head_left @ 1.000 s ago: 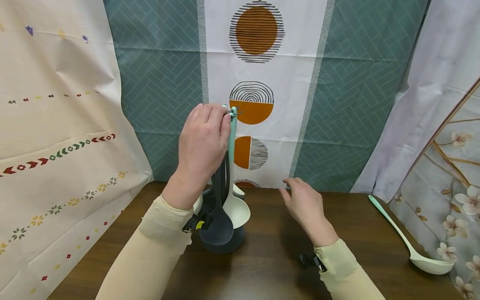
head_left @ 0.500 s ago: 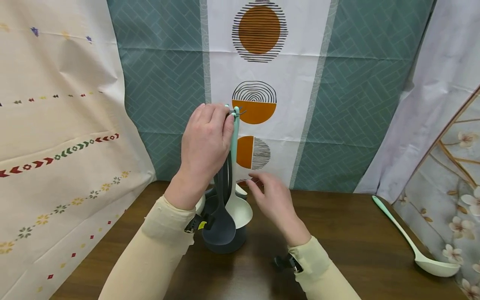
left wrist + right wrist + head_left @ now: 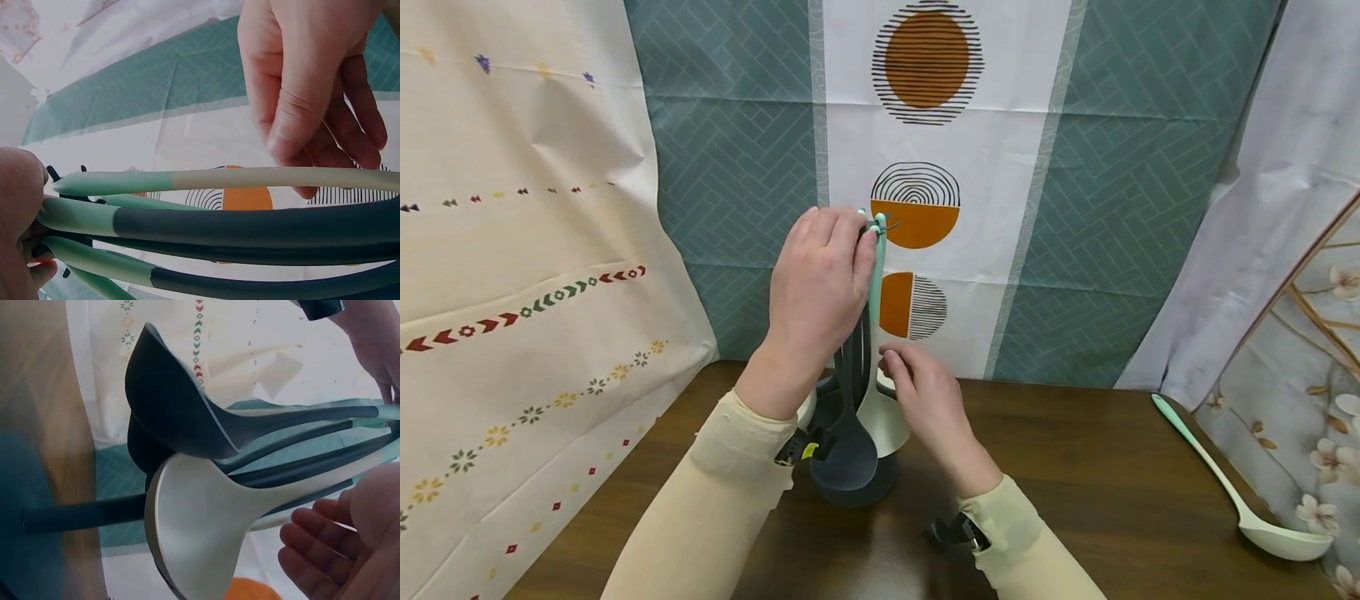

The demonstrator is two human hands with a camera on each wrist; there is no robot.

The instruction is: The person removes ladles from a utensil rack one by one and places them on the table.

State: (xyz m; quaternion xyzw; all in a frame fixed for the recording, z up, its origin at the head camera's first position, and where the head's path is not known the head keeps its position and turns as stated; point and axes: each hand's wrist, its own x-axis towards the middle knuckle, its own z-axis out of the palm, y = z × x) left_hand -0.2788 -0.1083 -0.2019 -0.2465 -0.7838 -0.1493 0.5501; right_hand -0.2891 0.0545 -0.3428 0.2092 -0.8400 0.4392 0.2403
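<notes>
The right hand (image 3: 931, 407), earlier well apart from the hanging cream ladle (image 3: 882, 421), is now just beside its handle (image 3: 875, 329).

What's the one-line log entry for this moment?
left hand: grips top of utensil stand | right hand: beside hanging white ladle, contact unclear | second white ladle: lies on table

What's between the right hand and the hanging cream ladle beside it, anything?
Nothing visible: the right hand has its fingertips close by the handle of the cream ladle. The front dark ladle hangs on that ladle's other side; the left hand is higher, at the top of the stand.
</notes>
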